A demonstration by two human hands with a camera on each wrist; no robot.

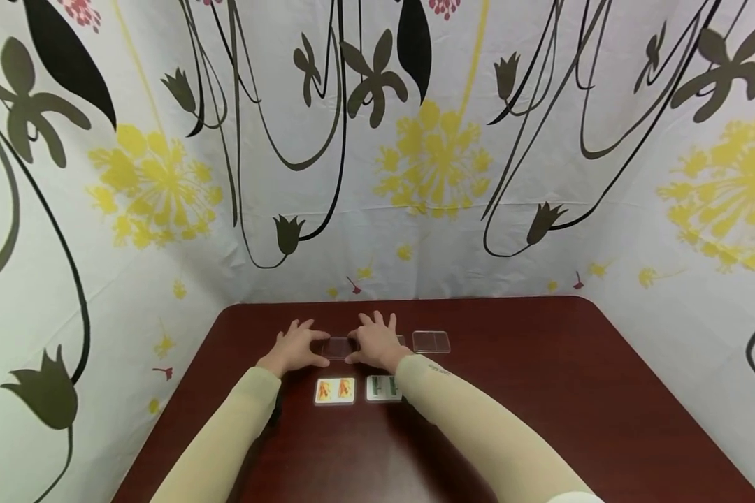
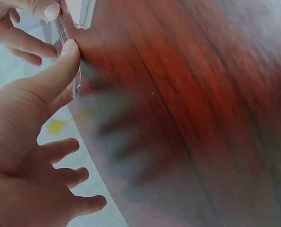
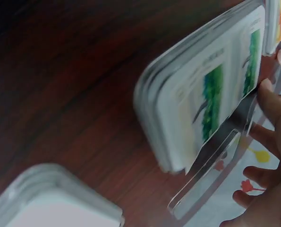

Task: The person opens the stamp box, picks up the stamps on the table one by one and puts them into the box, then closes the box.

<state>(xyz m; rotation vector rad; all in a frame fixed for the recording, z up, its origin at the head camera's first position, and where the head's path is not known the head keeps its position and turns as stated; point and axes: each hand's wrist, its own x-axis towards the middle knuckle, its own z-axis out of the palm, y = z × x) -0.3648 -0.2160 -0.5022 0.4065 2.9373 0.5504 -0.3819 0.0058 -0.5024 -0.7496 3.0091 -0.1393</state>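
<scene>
Between both hands a shallow clear plastic case [image 1: 338, 348] lies near the back of the dark red table. My left hand [image 1: 296, 348] pinches its left end; in the left wrist view the thumb [image 2: 60, 71] is on the near edge, the index finger behind, and the other fingers are spread. At the right end, my right hand [image 1: 376, 341] pinches it between thumb and index finger. A stack of cards with orange pictures [image 1: 335, 391] lies just in front of the case. To its right is a stack with green pictures [image 1: 382, 388], partly covered by the right sleeve.
A second clear case [image 1: 401, 340] shows partly behind the right hand, and a third [image 1: 431, 341] lies further right. A white stack [image 3: 60, 203] appears in the right wrist view. Flower-patterned cloth [image 1: 415, 258] hangs along the table's back edge.
</scene>
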